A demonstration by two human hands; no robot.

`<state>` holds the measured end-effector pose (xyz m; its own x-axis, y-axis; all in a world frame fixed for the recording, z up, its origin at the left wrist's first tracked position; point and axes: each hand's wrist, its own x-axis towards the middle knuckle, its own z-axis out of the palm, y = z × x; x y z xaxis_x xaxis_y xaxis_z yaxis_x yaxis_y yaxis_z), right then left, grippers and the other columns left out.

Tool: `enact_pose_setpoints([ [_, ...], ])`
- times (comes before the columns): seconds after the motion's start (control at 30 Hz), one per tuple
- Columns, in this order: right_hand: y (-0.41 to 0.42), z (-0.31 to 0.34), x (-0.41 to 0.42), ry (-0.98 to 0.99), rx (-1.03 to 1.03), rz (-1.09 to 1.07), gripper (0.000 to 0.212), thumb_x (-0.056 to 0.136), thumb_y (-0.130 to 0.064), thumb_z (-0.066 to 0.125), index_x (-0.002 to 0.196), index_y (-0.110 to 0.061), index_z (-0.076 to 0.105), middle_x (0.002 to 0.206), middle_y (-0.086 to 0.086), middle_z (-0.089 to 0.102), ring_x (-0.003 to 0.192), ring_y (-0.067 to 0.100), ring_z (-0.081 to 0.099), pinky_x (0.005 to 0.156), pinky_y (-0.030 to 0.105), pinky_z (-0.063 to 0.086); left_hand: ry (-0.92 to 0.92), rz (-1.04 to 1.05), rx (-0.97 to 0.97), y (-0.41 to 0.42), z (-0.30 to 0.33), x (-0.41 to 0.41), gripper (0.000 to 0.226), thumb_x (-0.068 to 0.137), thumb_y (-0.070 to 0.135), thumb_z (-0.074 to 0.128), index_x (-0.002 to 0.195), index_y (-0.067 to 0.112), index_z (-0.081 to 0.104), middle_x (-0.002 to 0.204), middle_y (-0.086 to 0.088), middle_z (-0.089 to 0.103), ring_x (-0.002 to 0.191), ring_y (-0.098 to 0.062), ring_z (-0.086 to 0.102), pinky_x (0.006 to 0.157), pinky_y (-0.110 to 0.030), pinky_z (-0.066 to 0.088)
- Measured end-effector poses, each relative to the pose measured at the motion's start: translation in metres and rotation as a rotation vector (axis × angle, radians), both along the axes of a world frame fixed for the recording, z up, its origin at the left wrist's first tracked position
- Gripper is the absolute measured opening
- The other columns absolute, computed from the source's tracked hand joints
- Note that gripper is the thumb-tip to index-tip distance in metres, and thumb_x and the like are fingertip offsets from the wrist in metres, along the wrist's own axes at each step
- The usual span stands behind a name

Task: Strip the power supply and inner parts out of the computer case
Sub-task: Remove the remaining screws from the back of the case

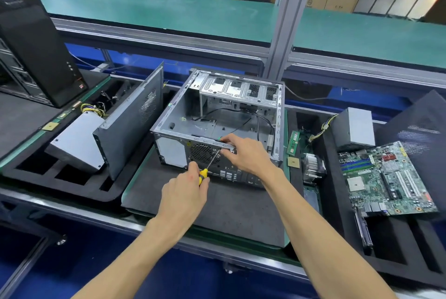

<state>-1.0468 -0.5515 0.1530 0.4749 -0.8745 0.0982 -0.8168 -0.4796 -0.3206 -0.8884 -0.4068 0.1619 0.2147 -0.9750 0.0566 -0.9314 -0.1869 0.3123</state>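
1. Steel, bare and grey, made up the case [217, 115], which lay open-side up on a dark pad on the table [217, 207]. It looked nearly gutted: only loose black cables [255, 120] and the drive cage [239, 92] showed inside.
2. A side panel [130, 120] leaned just left of the case. A power supply [74, 141] lay beside the panel, and another [354, 127] stood at the right, so that part seemed to be out already.
3. A motherboard [388, 180] rested in the tray at the right, with a heatsink [312, 167] and a memory stick [293, 142] between it and the case.
4. The right hand [246, 154] had its grip closed on the case's near top edge, fingers and thumb pinching the rail beside a small green clip [219, 139], steadying it.
5. The left hand [185, 190] had its grip wrapped round the yellow handle of a screwdriver [210, 163], whose tip met the rear wall near the fan grille [202, 152].
6. Judged step: undoing a last rear fastener. The next move would call for keeping the tip seated and the case held from sliding; which screw it was could not be made out.
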Motion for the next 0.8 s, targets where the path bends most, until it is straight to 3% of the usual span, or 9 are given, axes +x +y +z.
enact_pose_setpoints([
  [0.07, 0.0, 0.0, 0.0, 0.0, -0.001, 0.002, 0.04, 0.1, -0.051, 0.05, 0.134, -0.031, 0.053, 0.125, 0.0, 0.071, 0.104, 0.025, 0.068, 0.091, 0.038, 0.05, 0.261, 0.035, 0.028, -0.003, -0.004, 0.001, 0.028, 0.102, 0.043, 0.049, 0.095, 0.017, 0.043, 0.079, 0.005, 0.065, 0.065, -0.023, 0.056, 0.057, -0.035, 0.044],
  [0.13, 0.0, 0.0, 0.0, -0.006, -0.003, 0.005, 0.04, 0.099, -0.05, 0.05, 0.134, -0.031, 0.054, 0.125, 0.0, 0.07, 0.104, 0.025, 0.068, 0.091, 0.038, 0.049, 0.77, 0.089, 0.121, -0.005, -0.005, -0.001, 0.026, 0.104, 0.037, 0.051, 0.098, 0.011, 0.053, 0.078, 0.001, 0.074, 0.049, -0.014, 0.053, 0.044, -0.029, 0.043],
  [0.2, 0.0, 0.0, 0.0, -0.011, -0.008, 0.008, 0.04, 0.099, -0.049, 0.051, 0.134, -0.031, 0.054, 0.127, -0.001, 0.07, 0.103, 0.024, 0.068, 0.091, 0.038, 0.05, 1.208, 0.194, 0.218, -0.007, -0.008, -0.006, 0.03, 0.106, 0.031, 0.05, 0.103, 0.002, 0.057, 0.077, -0.006, 0.076, 0.042, -0.013, 0.044, 0.037, -0.024, 0.032],
  [0.33, 0.0, 0.0, 0.0, -0.009, -0.019, 0.007, 0.039, 0.099, -0.049, 0.05, 0.134, -0.031, 0.054, 0.124, -0.001, 0.071, 0.099, 0.025, 0.069, 0.089, 0.037, 0.049, 1.879, 0.346, 0.361, -0.008, -0.004, -0.015, 0.031, 0.105, 0.027, 0.05, 0.101, -0.003, 0.058, 0.065, -0.007, 0.059, 0.043, -0.01, 0.037, 0.031, -0.02, 0.026],
  [0.4, 0.0, 0.001, 0.0, -0.001, -0.018, 0.005, 0.039, 0.099, -0.049, 0.049, 0.134, -0.031, 0.053, 0.122, -0.001, 0.072, 0.097, 0.025, 0.068, 0.088, 0.037, 0.049, 2.106, 0.355, 0.456, -0.008, -0.002, -0.013, 0.03, 0.105, 0.029, 0.049, 0.103, 0.0, 0.059, 0.067, -0.004, 0.053, 0.044, -0.009, 0.037, 0.031, -0.019, 0.028],
  [0.5, 0.001, 0.0, 0.0, -0.004, -0.02, 0.002, 0.039, 0.099, -0.049, 0.05, 0.134, -0.032, 0.054, 0.12, -0.001, 0.072, 0.096, 0.025, 0.068, 0.087, 0.037, 0.049, 2.078, 0.331, 0.489, -0.007, -0.004, -0.008, 0.035, 0.104, 0.034, 0.05, 0.111, 0.002, 0.06, 0.065, -0.001, 0.046, 0.044, -0.008, 0.033, 0.029, -0.018, 0.024],
  [0.57, 0.001, 0.0, 0.0, -0.006, -0.018, 0.0, 0.039, 0.099, -0.05, 0.05, 0.134, -0.032, 0.054, 0.122, -0.002, 0.072, 0.098, 0.024, 0.068, 0.089, 0.037, 0.049, 1.842, 0.34, 0.418, -0.009, -0.007, -0.006, 0.034, 0.103, 0.036, 0.053, 0.107, 0.003, 0.059, 0.06, 0.0, 0.041, 0.041, -0.007, 0.026, 0.029, -0.019, 0.018],
  [0.67, 0.0, 0.0, 0.001, -0.001, -0.009, -0.001, 0.041, 0.099, -0.05, 0.049, 0.136, -0.032, 0.053, 0.125, -0.004, 0.071, 0.103, 0.024, 0.068, 0.091, 0.037, 0.049, 1.483, 0.312, 0.257, -0.011, -0.011, -0.004, 0.03, 0.096, 0.03, 0.067, 0.085, 0.01, 0.049, 0.061, -0.002, 0.04, 0.041, -0.01, 0.022, 0.035, -0.016, 0.015],
  [0.8, 0.0, 0.0, 0.001, 0.0, -0.011, -0.005, 0.041, 0.099, -0.05, 0.049, 0.136, -0.032, 0.053, 0.125, -0.004, 0.071, 0.103, 0.024, 0.068, 0.09, 0.037, 0.048, 1.242, 0.333, 0.084, -0.008, -0.016, -0.004, 0.028, 0.091, 0.02, 0.072, 0.094, 0.003, 0.05, 0.069, -0.01, 0.055, 0.04, -0.012, 0.034, 0.035, -0.021, 0.025],
])
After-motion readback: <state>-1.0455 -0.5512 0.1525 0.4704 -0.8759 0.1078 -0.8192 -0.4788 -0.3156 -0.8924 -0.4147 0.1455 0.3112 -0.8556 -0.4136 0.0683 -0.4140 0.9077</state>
